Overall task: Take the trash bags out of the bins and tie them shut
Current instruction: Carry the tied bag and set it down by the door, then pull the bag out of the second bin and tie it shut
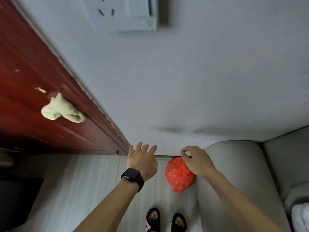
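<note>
- Our right hand [199, 160] grips the bunched neck of the orange trash bag [178, 176], with the fingers curled and the thumb and forefinger pinched together.
- The bag hangs just beside the grey sofa arm [234, 173], above the pale floor [83, 181].
- Our left hand [142, 161], wearing a black watch [133, 179], holds nothing, and its fingers are spread apart.
- A pale cloth [61, 109] hangs on the red door [25, 81].
</note>
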